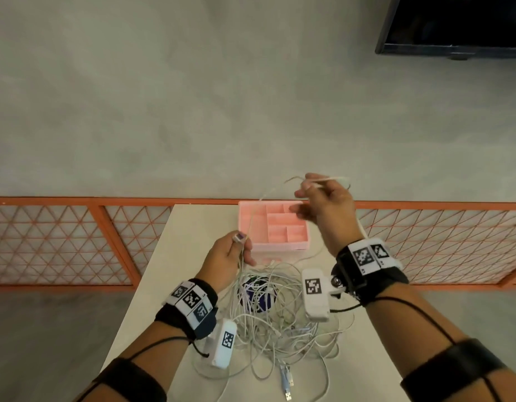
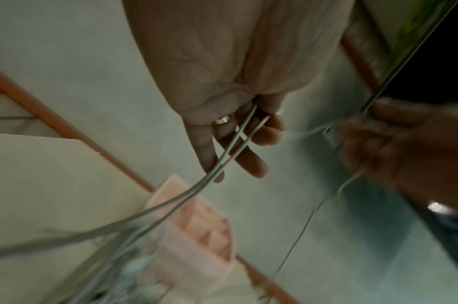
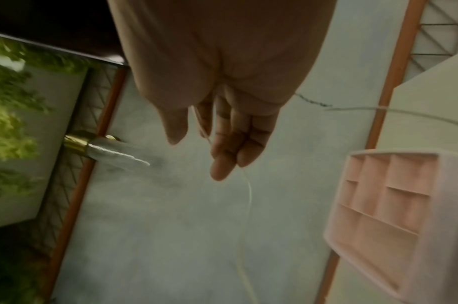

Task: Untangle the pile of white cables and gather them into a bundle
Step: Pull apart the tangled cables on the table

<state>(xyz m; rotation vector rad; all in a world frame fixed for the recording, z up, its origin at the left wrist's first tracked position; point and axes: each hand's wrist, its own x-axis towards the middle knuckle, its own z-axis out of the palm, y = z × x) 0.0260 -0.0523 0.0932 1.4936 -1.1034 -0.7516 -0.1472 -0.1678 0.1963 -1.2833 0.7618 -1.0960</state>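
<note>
The pile of white cables [image 1: 275, 323] is lying tangled on the tabletop [image 1: 193, 227], in front of a pink organizer box [image 1: 275, 224]. The left hand [image 1: 229, 255] is holding cable strands with curled fingers just above the pile. The right hand [image 1: 326, 204] is raised over the box, pinching one white cable [image 1: 258, 204] that is running down to the left hand.

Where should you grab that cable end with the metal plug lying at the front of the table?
Probably the white plastic body just behind the metal tip of the USB plug, pinched across its flat sides from above. It lies flat on the table outside the cable pile, so that grip should avoid other strands.
</note>
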